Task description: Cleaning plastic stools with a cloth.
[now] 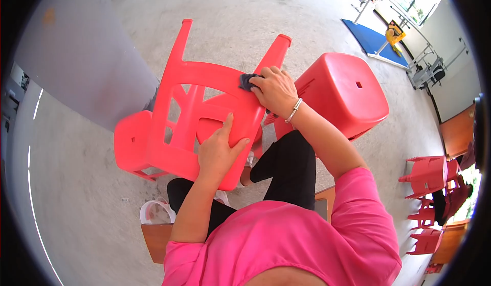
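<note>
A red plastic stool point(215, 73) lies tipped in front of me, its legs pointing away and its near end over my lap. My right hand point(277, 88) presses a dark cloth point(250, 82) against the stool near the base of the right-hand leg. On the stool's near side panel rests my left hand point(220, 148), index finger and thumb spread, with nothing visible in its grasp. A metal bangle point(294, 110) circles my right wrist. The palm side of both hands is hidden.
Stacked red stools point(355, 84) stand close on the right. Another red stool point(132, 140) is at left, beside a grey pillar point(88, 48). Exercise equipment stands by a blue mat point(374, 42) at the far right. More red stools point(427, 175) and a person point(456, 199) are at the right edge.
</note>
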`<state>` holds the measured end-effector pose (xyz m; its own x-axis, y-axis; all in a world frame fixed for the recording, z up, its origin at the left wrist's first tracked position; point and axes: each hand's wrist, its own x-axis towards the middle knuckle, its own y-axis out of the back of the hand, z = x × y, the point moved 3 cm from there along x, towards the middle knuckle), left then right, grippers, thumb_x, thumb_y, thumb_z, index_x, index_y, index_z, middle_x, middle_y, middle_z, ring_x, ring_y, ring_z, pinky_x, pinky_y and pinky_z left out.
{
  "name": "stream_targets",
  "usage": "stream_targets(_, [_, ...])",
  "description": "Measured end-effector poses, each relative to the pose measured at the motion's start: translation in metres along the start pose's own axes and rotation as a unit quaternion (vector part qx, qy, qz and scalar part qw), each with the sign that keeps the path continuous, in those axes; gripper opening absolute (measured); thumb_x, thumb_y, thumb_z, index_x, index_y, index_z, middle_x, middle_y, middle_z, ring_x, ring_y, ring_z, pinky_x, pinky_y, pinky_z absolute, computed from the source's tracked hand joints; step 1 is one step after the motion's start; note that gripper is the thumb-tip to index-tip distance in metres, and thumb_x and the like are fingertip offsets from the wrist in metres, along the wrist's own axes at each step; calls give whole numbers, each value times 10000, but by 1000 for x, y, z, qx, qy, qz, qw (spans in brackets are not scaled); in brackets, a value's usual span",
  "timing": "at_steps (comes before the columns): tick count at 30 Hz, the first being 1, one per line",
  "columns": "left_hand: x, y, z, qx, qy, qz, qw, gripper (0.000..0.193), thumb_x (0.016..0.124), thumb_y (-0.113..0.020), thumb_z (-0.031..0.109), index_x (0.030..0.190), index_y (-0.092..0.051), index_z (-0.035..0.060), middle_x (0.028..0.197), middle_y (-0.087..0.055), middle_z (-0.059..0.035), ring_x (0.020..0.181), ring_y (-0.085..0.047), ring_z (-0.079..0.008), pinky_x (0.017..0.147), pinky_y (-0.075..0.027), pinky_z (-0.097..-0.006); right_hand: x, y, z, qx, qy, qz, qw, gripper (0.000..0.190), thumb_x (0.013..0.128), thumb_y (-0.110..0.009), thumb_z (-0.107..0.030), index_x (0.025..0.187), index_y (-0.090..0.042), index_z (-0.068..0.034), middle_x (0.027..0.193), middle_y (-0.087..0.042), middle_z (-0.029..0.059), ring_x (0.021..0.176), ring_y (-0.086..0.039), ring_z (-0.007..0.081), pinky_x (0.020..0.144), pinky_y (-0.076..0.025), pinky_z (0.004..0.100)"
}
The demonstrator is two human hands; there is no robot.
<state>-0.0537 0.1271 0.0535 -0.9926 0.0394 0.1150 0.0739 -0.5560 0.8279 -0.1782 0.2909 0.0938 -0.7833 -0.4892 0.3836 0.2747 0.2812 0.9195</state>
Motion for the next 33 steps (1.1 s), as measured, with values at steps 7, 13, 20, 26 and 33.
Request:
stream_targets(7, [2,-5,-1,20,-9,5,1000,761,832,-681,457,1456,-408,119,970,-672,-163,862,-676,-330,703,-532,-446,55,-26,-21,-62,0,-26,998,170,843,-654,-245,975,-739,-182,905,-622,50,958,-590,229,808,-456,377])
stream_targets(13, [-1,-6,0,18,20,-5,1000,762,834,-669,470,1454,-405,114,1005,-674,-163,886,-676,-332,720,-537,-456,56,-29,-40,-37,85,23,995,153,824,-672,-244,956,-735,-200,900,-608,31,953,-577,220,814,-431,390])
stream_targets(20, [-2,-4,-2,-22,9,14,1000,750,814,-697,463,1434,-443,126,1056,-675,-160,938,-667,-336,853,-483,-496,-5,2,-29,0,105,-2,995,173,807,-695,-223,965,-726,-161,880,-592,36,916,-576,222,792,-441,367])
stream_targets(26, [-3,-5,-5,-7,-16,30,999,739,824,-692,429,1435,-434,102,986,-671,-160,862,-676,-330,717,-536,-449,-17,9,-23,40,95,-14,995,182,792,-709,-196,964,-721,-137,867,-590,37,875,-585,237,757,-466,384])
stream_targets(33, [2,-7,-1,-5,30,-20,999,804,799,-701,497,1465,-408,158,1095,-675,-150,967,-667,-335,979,-419,-567,39,-23,-45,6,73,-9,997,194,806,-694,-231,984,-727,-159,918,-628,42,923,-602,237,780,-469,379])
